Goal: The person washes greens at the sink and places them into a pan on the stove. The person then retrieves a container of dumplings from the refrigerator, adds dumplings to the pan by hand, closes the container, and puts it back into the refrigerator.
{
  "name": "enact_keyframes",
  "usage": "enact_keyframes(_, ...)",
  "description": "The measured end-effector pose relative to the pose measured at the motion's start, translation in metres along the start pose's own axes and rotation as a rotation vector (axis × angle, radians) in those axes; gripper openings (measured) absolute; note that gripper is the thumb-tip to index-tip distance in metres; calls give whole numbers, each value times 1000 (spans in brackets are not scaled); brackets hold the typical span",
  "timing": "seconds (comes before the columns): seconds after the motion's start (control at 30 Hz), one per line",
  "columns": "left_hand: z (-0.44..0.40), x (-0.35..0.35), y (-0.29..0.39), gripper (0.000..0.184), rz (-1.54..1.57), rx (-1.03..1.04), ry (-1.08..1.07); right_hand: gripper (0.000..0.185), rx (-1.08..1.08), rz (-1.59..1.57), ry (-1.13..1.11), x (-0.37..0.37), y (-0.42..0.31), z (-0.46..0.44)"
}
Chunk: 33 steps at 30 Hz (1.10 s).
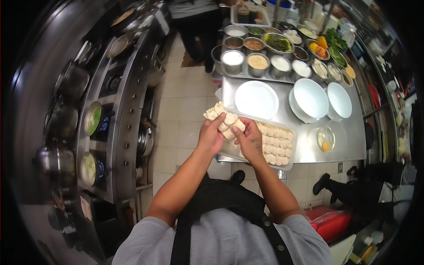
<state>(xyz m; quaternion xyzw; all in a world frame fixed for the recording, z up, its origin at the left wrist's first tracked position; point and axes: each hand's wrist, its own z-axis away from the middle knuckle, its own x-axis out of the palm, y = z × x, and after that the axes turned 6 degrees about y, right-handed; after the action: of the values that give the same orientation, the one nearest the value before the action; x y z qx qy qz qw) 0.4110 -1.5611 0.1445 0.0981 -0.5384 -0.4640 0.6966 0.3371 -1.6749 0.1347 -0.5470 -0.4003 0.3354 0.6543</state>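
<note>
Several pale folded dumplings are gathered between my two hands, above the left end of a plastic container. My left hand is closed around their left side, thumb on top. From the right, my right hand grips the same cluster, thumb pressed on a dumpling. Below lies the clear container, its right part filled with rows of similar dumplings. Just beyond my hands sits a round white plate. My palms and the undersides of the held dumplings are hidden.
Two white bowls and a small glass bowl stand on the steel table. Metal ingredient tins line its back. At left, two pans sit over lit burners. Other people stand at the far end and right.
</note>
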Motion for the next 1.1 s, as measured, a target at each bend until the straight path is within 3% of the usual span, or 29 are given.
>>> enact_keyframes(0.13, 10, -27, 25, 26, 277, 55, 58, 41, 71, -137, -71, 43, -5, -4)
enact_keyframes(0.3, 30, -89, 77, 29, 388, 176, 216, 39, 79, -59, -177, 138, -1, 18)
enact_keyframes(0.4, 44, -148, 115, 31, 606, 208, 307, 34, -92, 147, -238, 207, 3, 41)
enact_keyframes(0.5, 70, -202, 168, 30, 735, 213, 355, 35, -248, 142, -354, 284, 23, 56)
enact_keyframes(0.7, 134, -312, 270, 27, 707, 530, 394, 30, 78, -184, -599, 431, 38, 92)
enact_keyframes(0.8, 156, -356, 304, 28, 733, 636, 522, 28, 471, -300, -747, 489, 48, 103)
enact_keyframes(0.83, 161, -369, 312, 27, 732, 675, 586, 28, 471, -302, -759, 503, 52, 105)
enact_keyframes(0.93, 172, -416, 344, 21, 689, 779, 742, 24, 895, -349, -989, 562, 71, 97)
enact_keyframes(1.1, 146, -461, 382, 19, 691, 865, 822, 22, 897, -241, -1151, 636, 102, 56)
